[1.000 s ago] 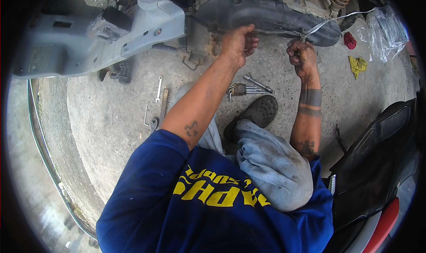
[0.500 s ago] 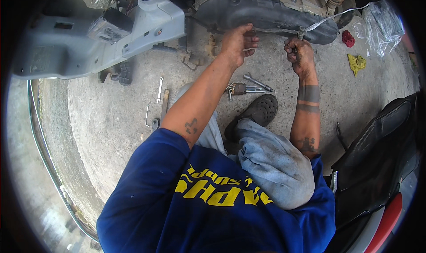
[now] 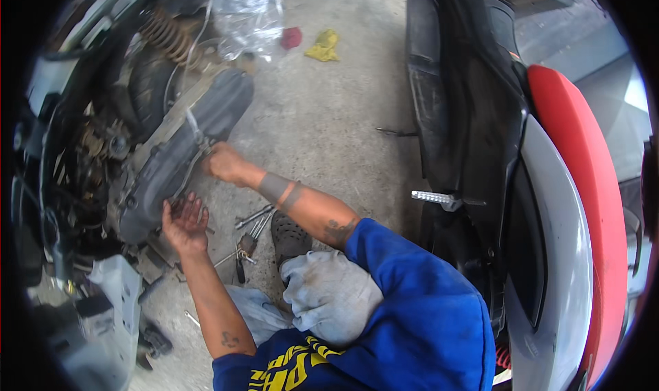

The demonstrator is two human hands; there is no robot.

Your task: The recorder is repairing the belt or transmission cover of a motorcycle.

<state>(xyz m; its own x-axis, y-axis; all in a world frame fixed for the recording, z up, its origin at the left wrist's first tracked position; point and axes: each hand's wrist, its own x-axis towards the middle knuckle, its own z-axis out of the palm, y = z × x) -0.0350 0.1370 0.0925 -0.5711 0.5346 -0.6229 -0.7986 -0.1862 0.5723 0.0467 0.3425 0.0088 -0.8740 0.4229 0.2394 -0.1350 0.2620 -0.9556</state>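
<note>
A long black engine side cover of a scooter lies in front of me, running from lower left to upper right. My right hand is closed in a fist at its near edge, beside a small metal fitting. What the fist grips is hidden by the fingers. A thin cable or rod runs from that fitting along the cover's underside. My left hand is close to the lower part of the cover, palm up, fingers spread and slightly curled, holding nothing.
Hex keys and a metal socket bar lie by my shoe. A grey body panel sits lower left. Beyond are a coil spring, clear plastic, red and yellow cloths. Another motorbike stands right.
The view has swung to the right, bringing more of the other motorbike into sight. My right fist stays at the fitting, and my left hand stays open, now palm up.
</note>
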